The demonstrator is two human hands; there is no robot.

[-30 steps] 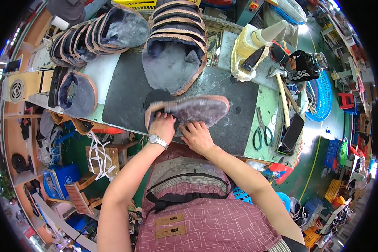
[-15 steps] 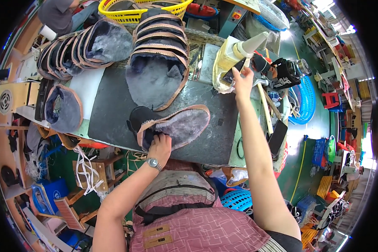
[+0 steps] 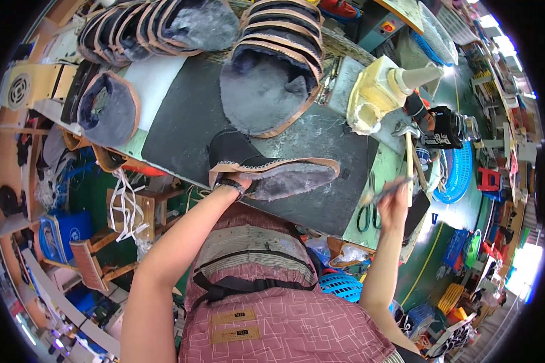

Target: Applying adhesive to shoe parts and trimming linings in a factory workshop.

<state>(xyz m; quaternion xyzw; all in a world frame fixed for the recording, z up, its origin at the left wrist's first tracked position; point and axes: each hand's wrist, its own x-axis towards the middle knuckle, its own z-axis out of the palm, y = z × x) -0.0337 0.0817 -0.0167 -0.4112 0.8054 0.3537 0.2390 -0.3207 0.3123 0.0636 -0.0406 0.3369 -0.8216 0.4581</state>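
A fur-lined slipper (image 3: 290, 180), dark with a tan stitched edge, lies on the black mat at the table's front. My left hand (image 3: 241, 179) grips it at its opening, fingers partly hidden inside under the dark upper. The grey fleece faces up. Off to the right, above the table's green edge, my right hand (image 3: 393, 202) is closed around a small brush (image 3: 376, 195) with a pale tip, blurred by motion. Below the brush lie green-handled scissors (image 3: 366, 218). Farther back stands a yellowed glue container (image 3: 372, 91) with a cone-shaped spout, its round mouth caked at the rim.
Stacked fur-lined slippers (image 3: 272, 91) and a row of others (image 3: 157, 30) fill the back. A single slipper (image 3: 109, 109) stands at the left. A hammer (image 3: 409, 163) and a dark phone-like slab (image 3: 416, 215) lie at the right edge. A blue basket (image 3: 457, 175) is beyond.
My right hand has left the glue container and come toward me with the brush. My left hand has gone deeper into the slipper, which has turned on the mat. The head view has shifted.
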